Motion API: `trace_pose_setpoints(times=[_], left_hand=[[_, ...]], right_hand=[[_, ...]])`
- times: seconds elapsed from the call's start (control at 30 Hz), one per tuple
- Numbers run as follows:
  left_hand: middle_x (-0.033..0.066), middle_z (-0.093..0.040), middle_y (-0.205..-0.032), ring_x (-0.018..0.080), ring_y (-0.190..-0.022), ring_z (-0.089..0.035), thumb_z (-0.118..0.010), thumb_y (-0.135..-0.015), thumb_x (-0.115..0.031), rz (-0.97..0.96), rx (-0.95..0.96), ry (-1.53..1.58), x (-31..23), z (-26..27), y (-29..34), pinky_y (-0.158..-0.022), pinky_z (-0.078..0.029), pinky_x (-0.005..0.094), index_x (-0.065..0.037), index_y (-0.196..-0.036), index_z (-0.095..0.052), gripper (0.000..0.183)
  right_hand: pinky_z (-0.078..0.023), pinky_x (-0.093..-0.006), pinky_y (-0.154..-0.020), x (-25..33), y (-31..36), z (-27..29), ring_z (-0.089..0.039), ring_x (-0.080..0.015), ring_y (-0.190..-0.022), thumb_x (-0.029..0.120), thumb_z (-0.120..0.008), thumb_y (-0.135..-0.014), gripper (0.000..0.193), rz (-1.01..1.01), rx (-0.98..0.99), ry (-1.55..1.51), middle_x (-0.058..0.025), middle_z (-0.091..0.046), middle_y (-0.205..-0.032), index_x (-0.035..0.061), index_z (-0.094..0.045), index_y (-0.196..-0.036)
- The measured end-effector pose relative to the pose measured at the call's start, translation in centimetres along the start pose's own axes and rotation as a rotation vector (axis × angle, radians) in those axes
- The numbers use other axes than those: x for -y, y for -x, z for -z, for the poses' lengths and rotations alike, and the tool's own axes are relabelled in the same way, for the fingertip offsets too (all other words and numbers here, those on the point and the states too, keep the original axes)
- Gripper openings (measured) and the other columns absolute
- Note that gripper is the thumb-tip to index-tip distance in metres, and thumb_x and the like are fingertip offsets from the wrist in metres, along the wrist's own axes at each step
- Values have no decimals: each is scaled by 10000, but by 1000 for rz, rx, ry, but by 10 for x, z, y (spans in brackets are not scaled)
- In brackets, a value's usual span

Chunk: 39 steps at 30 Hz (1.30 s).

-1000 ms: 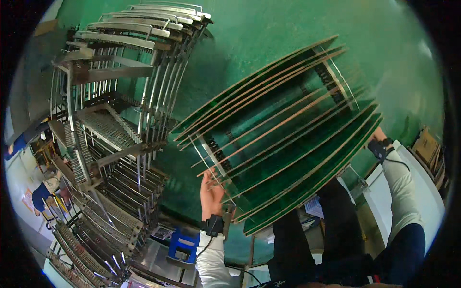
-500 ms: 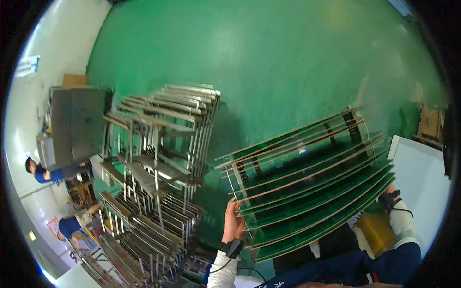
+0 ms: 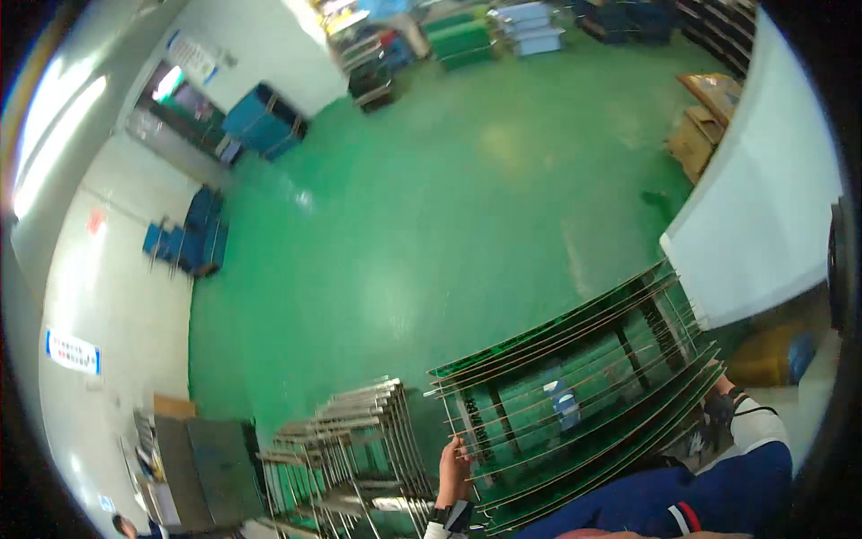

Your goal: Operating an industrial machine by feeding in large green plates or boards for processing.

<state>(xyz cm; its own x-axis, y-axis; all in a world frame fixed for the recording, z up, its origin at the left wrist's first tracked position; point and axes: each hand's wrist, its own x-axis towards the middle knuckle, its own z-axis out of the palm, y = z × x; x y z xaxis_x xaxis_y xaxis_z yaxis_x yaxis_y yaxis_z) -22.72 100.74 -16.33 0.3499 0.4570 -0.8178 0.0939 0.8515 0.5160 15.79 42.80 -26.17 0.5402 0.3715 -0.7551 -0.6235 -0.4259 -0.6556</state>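
Across my front I carry a slotted rack [image 3: 473, 422] holding several thin dark-green panels [image 3: 575, 485] with brown edges, stacked in rows. My left hand [image 3: 455, 469] is closed around the left end of the rack, fingers at its side wire. At the right end, my right hand [image 3: 719, 393] grips the rack's edge, its fingers partly hidden behind the panels. A dark strapped device sits on each wrist. Between the panels a blue-and-white patch [image 3: 563, 404] shows through, too obscured to name.
Metal stands [image 3: 355, 449] cluster at the lower left beside a grey cabinet [image 3: 215, 463]. A pale panel [image 3: 763, 207] borders the right side, with cardboard boxes [image 3: 696, 144] beyond. Blue bins [image 3: 265, 121] line the left wall; green crates [image 3: 458, 40] stand at the far end.
My view has swung up and away from the metal stands, which now sit lower in the picture. The far room has come into sight. The rack stays in both hands, lower in view.
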Motion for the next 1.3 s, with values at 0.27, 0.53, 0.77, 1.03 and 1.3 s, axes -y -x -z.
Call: trace_pose_setpoints(times=[0.27,0.53,0.77,1.03,1.3], left_hand=[[-34,-546,-739,100,-579,-491,-620,-893,-322,-73,318,-159,-40,-19,23,-520,-389,234,-100,-1018,-606,256],[-54,-563,-771,108,-625,-523,-615,-882,-403,-22,480,-596,-42,-60,-37,-531,-400,252,-131,-1019,-613,304],[17,-606,-918,113,-722,-548,-540,-944,-261,171,662,-646,-7,-122,-53,-592,-441,278,-100,-1163,-568,273],[41,-570,-1109,150,-798,-535,-486,-958,-217,537,1069,-642,155,-207,10,-675,-459,303,-84,-1312,-468,379],[-35,-589,-792,94,-667,-547,-476,-976,-270,353,856,-1290,400,-355,134,-567,-441,265,-110,-1080,-581,218]], right_hand=[[-492,-327,-864,-139,164,-37,-597,-199,-987,86,-529,-926,278,91,-226,-224,-88,-614,-1163,27,-552,-1196],[-483,-320,-870,-260,197,-66,-594,-195,-992,86,-531,-922,288,353,-398,-472,-88,-615,-1163,24,-551,-1202],[-475,-313,-875,-412,221,-109,-591,-192,-995,86,-532,-919,297,875,-559,-581,-89,-615,-1163,20,-549,-1208],[-483,-318,-866,-472,344,-145,-596,-191,-986,114,-529,-926,291,369,-938,-1000,-86,-621,-1148,24,-558,-1202],[-491,-323,-858,-571,427,-109,-600,-190,-977,141,-527,-934,287,93,-1183,-1170,-83,-626,-1133,28,-567,-1195]])
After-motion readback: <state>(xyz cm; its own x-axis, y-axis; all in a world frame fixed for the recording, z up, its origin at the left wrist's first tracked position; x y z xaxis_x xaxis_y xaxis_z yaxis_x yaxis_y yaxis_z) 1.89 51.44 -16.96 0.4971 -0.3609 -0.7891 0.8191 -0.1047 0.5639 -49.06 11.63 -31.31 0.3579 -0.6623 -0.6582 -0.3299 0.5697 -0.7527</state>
